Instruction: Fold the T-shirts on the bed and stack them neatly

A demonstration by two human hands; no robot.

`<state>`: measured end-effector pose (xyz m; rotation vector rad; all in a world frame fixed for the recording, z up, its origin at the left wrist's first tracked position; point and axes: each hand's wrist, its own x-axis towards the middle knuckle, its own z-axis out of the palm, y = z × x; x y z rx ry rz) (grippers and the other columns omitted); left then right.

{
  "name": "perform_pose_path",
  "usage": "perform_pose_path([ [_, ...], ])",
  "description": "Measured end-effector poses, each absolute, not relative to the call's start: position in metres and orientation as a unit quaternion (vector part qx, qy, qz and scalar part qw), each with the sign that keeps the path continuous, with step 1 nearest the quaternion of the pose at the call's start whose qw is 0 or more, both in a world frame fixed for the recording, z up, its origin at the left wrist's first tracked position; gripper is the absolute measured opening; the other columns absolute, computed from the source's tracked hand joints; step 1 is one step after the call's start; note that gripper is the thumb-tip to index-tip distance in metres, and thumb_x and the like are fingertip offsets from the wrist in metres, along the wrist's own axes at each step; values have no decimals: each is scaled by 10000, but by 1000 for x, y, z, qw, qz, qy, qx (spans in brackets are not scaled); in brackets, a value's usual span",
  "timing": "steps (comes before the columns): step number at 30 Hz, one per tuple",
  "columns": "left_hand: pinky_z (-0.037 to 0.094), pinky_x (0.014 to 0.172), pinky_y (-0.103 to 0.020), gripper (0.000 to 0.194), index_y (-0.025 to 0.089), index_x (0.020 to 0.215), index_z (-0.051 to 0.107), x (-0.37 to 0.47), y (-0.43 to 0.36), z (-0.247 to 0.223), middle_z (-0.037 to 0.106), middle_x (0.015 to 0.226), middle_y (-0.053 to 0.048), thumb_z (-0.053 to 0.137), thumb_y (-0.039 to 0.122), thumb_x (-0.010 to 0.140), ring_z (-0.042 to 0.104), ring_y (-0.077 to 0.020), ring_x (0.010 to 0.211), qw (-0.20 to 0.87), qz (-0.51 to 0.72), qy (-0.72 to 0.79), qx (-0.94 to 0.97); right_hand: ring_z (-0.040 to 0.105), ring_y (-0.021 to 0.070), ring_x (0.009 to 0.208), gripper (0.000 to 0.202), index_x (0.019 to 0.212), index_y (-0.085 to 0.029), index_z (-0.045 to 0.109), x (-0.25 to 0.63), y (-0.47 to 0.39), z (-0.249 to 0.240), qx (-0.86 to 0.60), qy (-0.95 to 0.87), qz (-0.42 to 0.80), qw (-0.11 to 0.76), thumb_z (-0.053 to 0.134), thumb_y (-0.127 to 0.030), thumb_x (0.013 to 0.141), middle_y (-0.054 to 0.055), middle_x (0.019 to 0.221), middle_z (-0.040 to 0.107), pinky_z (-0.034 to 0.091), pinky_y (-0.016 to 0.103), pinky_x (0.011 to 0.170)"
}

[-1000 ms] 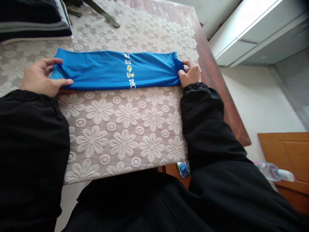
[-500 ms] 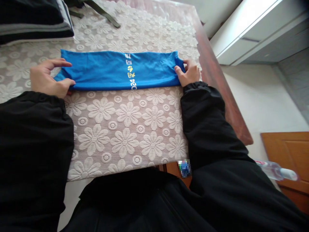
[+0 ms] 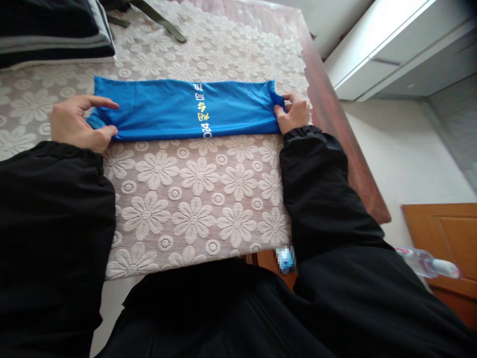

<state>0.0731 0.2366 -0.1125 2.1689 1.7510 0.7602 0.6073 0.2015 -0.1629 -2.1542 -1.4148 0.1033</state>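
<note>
Blue cloth (image 3: 160,109) lies lengthwise on the lace tablecloth (image 3: 194,199), between my two hands, at eleven o'clock in my view.
My left hand (image 3: 80,123) is at its nine o'clock end, my right hand (image 3: 292,113) at its three o'clock end. Compared with a second ago, my left hand has moved inward toward three o'clock, its forefinger now reaching farther over the fabric; my right has barely shifted. Left thumb and forefinger stand wide apart, both touching the cloth; I cannot tell whether the hidden fingers grip it. Right thumb and fingers are closed on the bunched end. Folded dark clothing (image 3: 48,32) sits toward ten o'clock, a clear bottle (image 3: 421,262) at four.
</note>
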Motion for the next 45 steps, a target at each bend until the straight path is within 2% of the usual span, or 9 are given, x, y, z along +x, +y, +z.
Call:
perform_pose_path([
  [5, 619, 1121, -513, 637, 231, 1373, 829, 73, 237, -114, 786, 1417, -88, 759, 323, 746, 776, -352, 1150, 128, 255, 587, 758, 669, 324, 1012, 262, 1034, -396, 655, 606, 200, -162, -801, -522, 44, 289, 707, -618, 903, 4, 889, 751, 532, 578, 1030],
  [11, 530, 1267, -424, 577, 249, 1338, 832, 74, 237, -117, 774, 1455, -22, 728, 267, 771, 691, -309, 1413, 107, 256, 564, 778, 629, 358, 1097, 338, 1044, -364, 628, 603, 200, -159, -801, -524, 51, 286, 673, -672, 912, 51, 857, 733, 491, 588, 1045],
  [16, 554, 1240, -437, 591, 247, 1338, 836, 75, 236, -116, 773, 1457, -27, 737, 277, 755, 709, -324, 1384, 117, 259, 576, 766, 655, 367, 1101, 409, 1110, -339, 666, 607, 202, -164, -799, -530, 34, 282, 630, -693, 907, 75, 942, 771, 514, 587, 1024],
  [22, 577, 1207, -483, 609, 223, 1310, 847, 79, 232, -111, 781, 1444, -37, 736, 274, 714, 745, -347, 1242, 131, 272, 581, 756, 711, 356, 1061, 333, 1098, -462, 716, 620, 205, -172, -796, -535, 29, 282, 644, -692, 867, -7, 986, 814, 566, 606, 1009],
  [27, 576, 1178, -464, 629, 198, 1315, 848, 81, 229, -109, 799, 1389, -57, 723, 308, 708, 731, -302, 1083, 123, 269, 574, 763, 739, 376, 1121, 386, 1242, -378, 732, 618, 203, -170, -800, -538, 25, 264, 641, -573, 921, 55, 1095, 807, 591, 617, 1080],
  [32, 609, 960, -389, 612, 211, 1282, 870, 81, 231, -113, 820, 1221, -55, 683, 282, 703, 666, -241, 876, 115, 280, 587, 750, 750, 407, 1103, 336, 1205, -365, 736, 614, 204, -168, -804, -536, 10, 257, 667, -492, 902, 70, 1038, 791, 609, 646, 1060],
  [36, 509, 708, -309, 608, 205, 1309, 862, 77, 233, -116, 809, 1156, -58, 656, 270, 741, 585, -195, 792, 94, 285, 593, 747, 754, 401, 1094, 309, 1206, -327, 733, 615, 206, -170, -804, -537, 9, 254, 677, -467, 936, 84, 1001, 774, 616, 625, 1044],
  [41, 527, 747, -321, 573, 182, 1325, 845, 74, 237, -118, 802, 1273, -66, 643, 243, 793, 656, -215, 907, 95, 306, 593, 738, 742, 408, 1118, 298, 1213, -335, 730, 617, 207, -173, -801, -539, 8, 259, 687, -447, 940, 88, 1056, 793, 599, 634, 1060],
  [45, 470, 627, -335, 549, 173, 1306, 842, 72, 238, -116, 796, 1289, -93, 627, 206, 802, 674, -235, 866, 94, 335, 583, 734, 744, 405, 1127, 339, 1231, -356, 731, 620, 207, -175, -802, -537, 15, 259, 668, -501, 930, 68, 1079, 800, 590, 650, 1057],
])
